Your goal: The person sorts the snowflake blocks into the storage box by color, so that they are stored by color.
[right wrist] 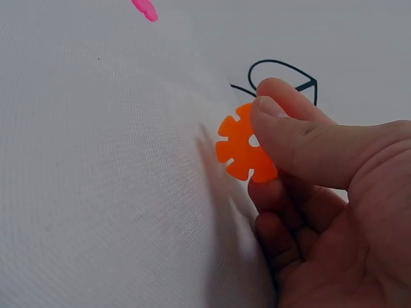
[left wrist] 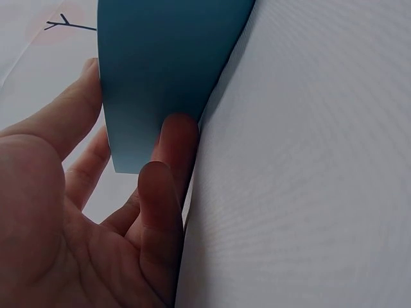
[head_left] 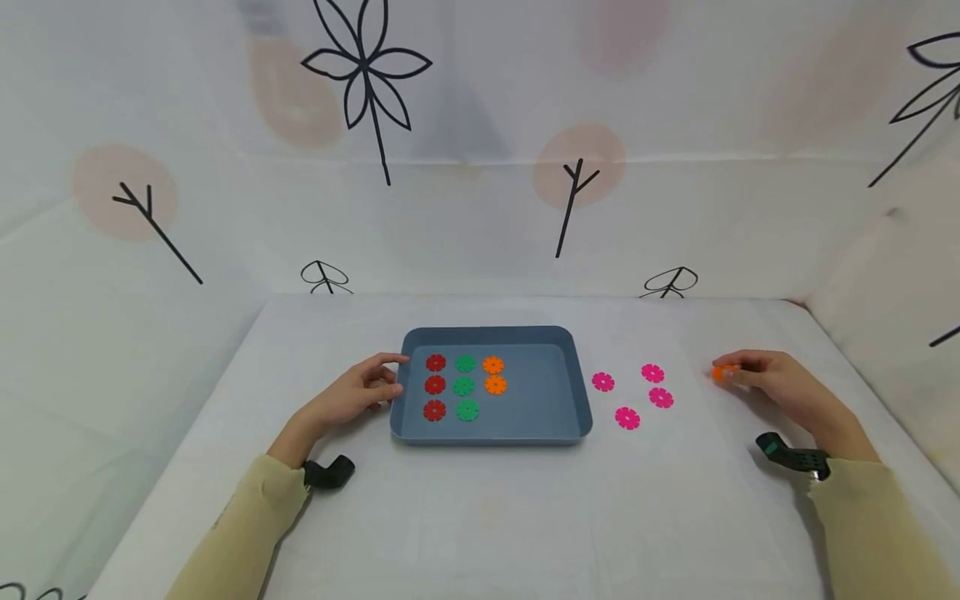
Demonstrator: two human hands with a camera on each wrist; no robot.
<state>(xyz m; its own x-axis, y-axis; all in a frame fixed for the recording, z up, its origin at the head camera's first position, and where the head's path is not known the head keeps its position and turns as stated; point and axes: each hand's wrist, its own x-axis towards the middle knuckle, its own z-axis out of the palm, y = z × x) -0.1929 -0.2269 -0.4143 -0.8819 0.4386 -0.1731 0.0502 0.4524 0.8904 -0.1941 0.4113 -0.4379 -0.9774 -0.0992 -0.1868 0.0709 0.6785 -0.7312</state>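
Note:
My right hand point(head_left: 776, 383) pinches an orange notched plastic disc point(right wrist: 237, 144) between thumb and fingers, close above the cloth to the right. The disc's right part hides under the thumb. My left hand point(head_left: 356, 387) rests against the left edge of a blue-grey tray point(head_left: 555, 335), its fingers touching the rim and outer wall. Inside the tray lie three red discs point(head_left: 435, 385) in one column, three green discs point(head_left: 464, 386) in another, and two orange discs point(head_left: 496, 385) beside them. Several pink discs point(head_left: 627, 418) lie loose between tray and right hand.
A white cloth point(head_left: 525, 517) covers the table. Behind it hangs a white sheet point(head_left: 465, 217) printed with black plant drawings and pale patches. Dark wrist devices point(head_left: 791, 454) sit at both sleeve ends.

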